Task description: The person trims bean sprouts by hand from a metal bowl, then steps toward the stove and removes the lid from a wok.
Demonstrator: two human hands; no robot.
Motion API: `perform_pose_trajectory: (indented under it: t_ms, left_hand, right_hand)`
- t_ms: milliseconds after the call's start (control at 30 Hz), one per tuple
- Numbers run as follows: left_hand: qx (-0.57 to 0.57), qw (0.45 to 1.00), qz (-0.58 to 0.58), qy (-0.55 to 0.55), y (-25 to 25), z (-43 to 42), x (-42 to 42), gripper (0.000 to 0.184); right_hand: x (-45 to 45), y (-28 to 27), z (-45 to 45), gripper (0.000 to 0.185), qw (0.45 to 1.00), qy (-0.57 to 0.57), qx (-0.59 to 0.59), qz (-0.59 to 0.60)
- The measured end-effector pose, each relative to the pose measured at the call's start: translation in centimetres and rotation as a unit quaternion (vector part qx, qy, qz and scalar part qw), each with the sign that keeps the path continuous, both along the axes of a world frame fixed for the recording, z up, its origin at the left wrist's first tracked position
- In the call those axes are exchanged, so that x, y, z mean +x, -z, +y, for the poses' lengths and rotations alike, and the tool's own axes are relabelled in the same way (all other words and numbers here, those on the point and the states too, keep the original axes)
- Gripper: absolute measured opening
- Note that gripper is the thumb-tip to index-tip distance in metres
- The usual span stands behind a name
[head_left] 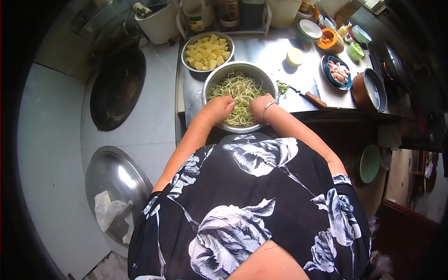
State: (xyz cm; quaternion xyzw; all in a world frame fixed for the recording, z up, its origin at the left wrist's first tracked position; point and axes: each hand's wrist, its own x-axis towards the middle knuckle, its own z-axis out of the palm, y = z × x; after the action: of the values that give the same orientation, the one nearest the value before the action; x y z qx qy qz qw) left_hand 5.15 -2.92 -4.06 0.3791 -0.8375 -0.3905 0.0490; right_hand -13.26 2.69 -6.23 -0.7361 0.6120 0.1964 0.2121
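A metal bowl full of pale green sprouts stands at the counter's front edge. My left hand reaches over its left rim, fingers curled into the sprouts. On the right side of the bowl my right hand, with a bracelet at the wrist, is also closed in the sprouts. The fingertips of both hands are partly hidden. Directly behind the bowl is a second metal bowl of cut yellow potato pieces.
Right of the bowls lie a knife, green scraps and a halved potato. Farther right are a dish of meat, a cut pumpkin and a brown pot. A wok and a metal lid are at left.
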Motion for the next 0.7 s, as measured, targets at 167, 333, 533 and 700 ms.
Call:
perform_pose_trajectory:
  t_ms: [167, 333, 533, 700]
  left_hand:
    - [-0.025, 0.999, 0.020, -0.011, -0.5, 0.3, 0.2, 0.021]
    - [-0.084, 0.994, 0.066, -0.023, -1.0, 0.3, -0.4, 0.021]
    - [-0.103, 0.987, 0.120, -0.007, -2.5, 0.4, -2.1, 0.015]
    - [-0.070, 0.991, 0.108, 0.038, -2.4, 0.7, -2.7, 0.014]
  right_hand:
    - [-0.6, -0.8, -0.1, 0.024, 0.999, 0.017, -0.008, -0.042]
    - [-2.4, -3.7, 0.0, 0.019, 0.967, 0.100, -0.121, -0.200]
    - [-2.3, -7.6, 0.5, 0.020, 0.943, 0.138, -0.156, -0.261]
    - [-2.1, -6.7, 1.1, 0.021, 0.895, 0.192, -0.195, -0.353]
